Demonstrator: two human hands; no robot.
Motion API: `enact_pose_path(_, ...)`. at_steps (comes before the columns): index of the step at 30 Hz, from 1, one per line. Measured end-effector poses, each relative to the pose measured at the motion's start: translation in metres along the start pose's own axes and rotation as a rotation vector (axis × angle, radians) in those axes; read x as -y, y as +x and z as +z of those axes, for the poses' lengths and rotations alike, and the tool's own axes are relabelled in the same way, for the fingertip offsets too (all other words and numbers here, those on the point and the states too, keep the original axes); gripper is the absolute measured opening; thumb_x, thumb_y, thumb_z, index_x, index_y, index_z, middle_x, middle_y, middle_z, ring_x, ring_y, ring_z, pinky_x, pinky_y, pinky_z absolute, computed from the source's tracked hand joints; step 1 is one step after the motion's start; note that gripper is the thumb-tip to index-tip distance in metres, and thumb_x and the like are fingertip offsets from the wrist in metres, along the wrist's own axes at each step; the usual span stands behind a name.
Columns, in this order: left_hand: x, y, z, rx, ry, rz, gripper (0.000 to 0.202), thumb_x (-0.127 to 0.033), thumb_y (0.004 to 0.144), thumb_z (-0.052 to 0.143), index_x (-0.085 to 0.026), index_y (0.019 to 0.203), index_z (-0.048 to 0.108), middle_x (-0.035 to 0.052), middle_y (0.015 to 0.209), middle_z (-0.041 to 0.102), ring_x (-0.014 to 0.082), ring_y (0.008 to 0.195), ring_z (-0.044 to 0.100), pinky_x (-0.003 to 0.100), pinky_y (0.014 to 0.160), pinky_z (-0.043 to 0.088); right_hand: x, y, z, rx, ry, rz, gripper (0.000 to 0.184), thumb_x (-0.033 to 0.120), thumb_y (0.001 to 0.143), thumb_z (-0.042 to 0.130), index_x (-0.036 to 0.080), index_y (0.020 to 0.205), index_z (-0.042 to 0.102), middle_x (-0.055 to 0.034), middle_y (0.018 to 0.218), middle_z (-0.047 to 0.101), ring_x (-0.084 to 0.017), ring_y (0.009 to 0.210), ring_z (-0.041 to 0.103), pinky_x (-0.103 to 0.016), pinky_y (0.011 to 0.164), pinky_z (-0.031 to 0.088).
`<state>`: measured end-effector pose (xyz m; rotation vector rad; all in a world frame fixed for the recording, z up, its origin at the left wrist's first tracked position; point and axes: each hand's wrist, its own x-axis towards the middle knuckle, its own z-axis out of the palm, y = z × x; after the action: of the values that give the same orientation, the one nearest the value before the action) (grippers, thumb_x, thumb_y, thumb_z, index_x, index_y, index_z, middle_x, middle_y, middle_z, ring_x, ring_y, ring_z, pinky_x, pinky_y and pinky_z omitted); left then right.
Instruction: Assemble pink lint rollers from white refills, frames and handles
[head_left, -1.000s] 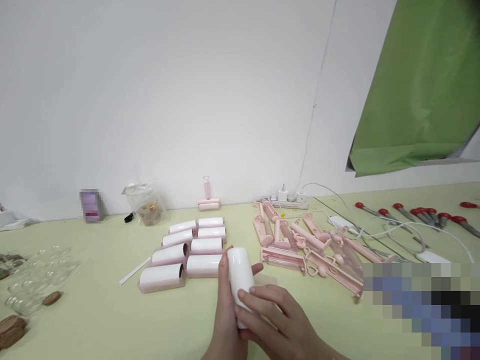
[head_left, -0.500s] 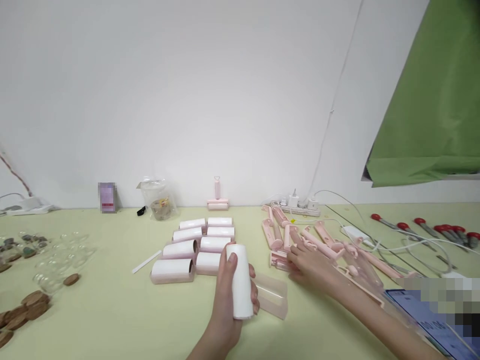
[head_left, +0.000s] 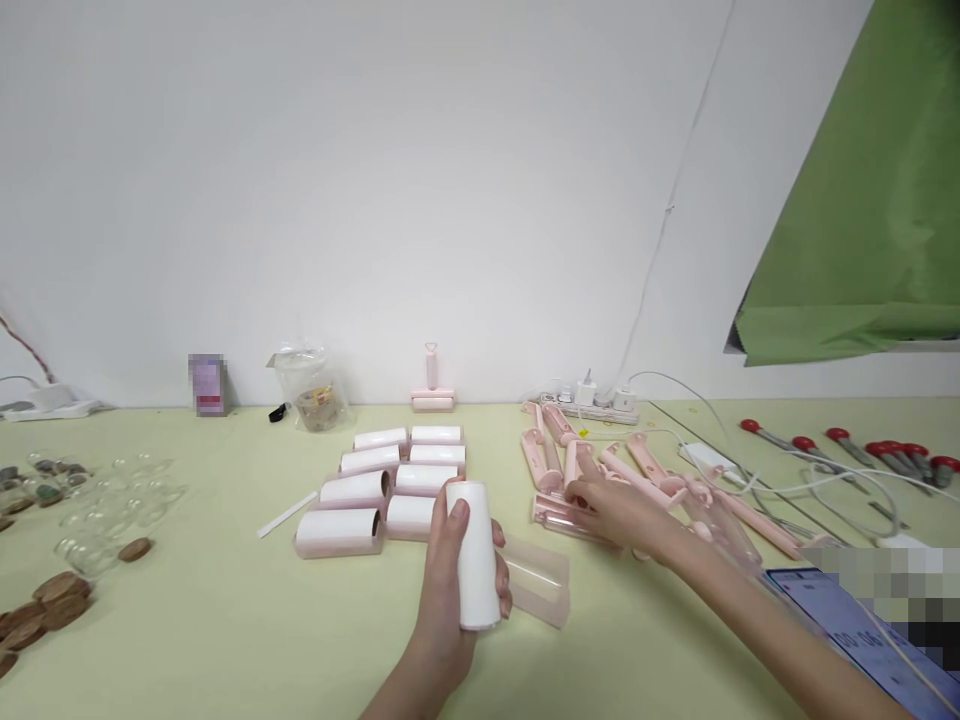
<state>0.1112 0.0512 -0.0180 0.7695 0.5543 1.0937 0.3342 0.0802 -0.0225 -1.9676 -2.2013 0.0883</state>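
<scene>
My left hand [head_left: 444, 580] is wrapped around a white lint roller refill [head_left: 477, 555], held tilted upright above the table. A translucent pink half-cover [head_left: 536, 585] lies just behind that hand, partly hidden by it. To the right, my right hand [head_left: 619, 505] reaches into a heap of pink lint roller parts. Its curled fingers are on a pink lint roller holder [head_left: 559, 512] with a clear cover at the heap's near edge; my thumb is hidden. Left of centre, several white refills [head_left: 339, 530] rest in pink covers in two columns.
A pink lint roller [head_left: 433, 398] leans on the wall. Behind the heap sits a power strip [head_left: 600, 408] with cables. Red-ended metal tools [head_left: 817, 450] and a phone [head_left: 862, 640] lie right. Wooden discs [head_left: 60, 600], clear glass pieces [head_left: 120, 500] and a bagged cup [head_left: 311, 390] are left.
My right hand has shifted slightly at the heap's near edge, and the pink holder under its fingers has turned and shows more of its length. My left hand still grips the refill.
</scene>
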Motion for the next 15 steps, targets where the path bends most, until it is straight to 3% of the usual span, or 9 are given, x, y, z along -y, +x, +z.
enact_pose_path(5,0.0011,-0.0015,0.0009,0.005,0.002,0.009,0.037,-0.050,0.078,0.047,-0.031,0.108,0.035,-0.0049,0.066,0.048,0.0063,0.038,0.041,0.015,0.031,0.035,-0.0024,-0.0033,0.0060,0.055,0.064,0.036,0.026,0.041,0.079,0.044,0.022,0.066,0.055,0.0002,0.059,0.055,-0.016,0.052,0.051,-0.022,0.044,0.025)
enact_pose_path(9,0.0013,-0.0022,0.0012,0.021,0.008,0.014,0.043,-0.049,0.079,0.045,-0.034,0.117,0.030,-0.0043,0.066,0.048,0.0066,0.038,0.042,0.016,0.032,0.036,0.0004,-0.0056,0.0044,0.093,0.124,0.046,0.026,0.040,0.081,0.041,0.022,0.070,0.057,-0.0011,0.066,0.060,-0.016,0.057,0.055,-0.022,0.044,0.029)
enact_pose_path(15,0.0018,-0.0016,0.0009,0.028,0.016,0.020,0.042,-0.047,0.081,0.042,-0.035,0.119,0.028,-0.0038,0.068,0.049,0.0065,0.039,0.042,0.016,0.032,0.036,-0.0010,-0.0042,0.0051,0.071,0.155,0.084,0.021,0.041,0.077,0.045,0.024,0.078,0.057,0.0014,0.066,0.059,-0.013,0.050,0.052,-0.021,0.040,0.029)
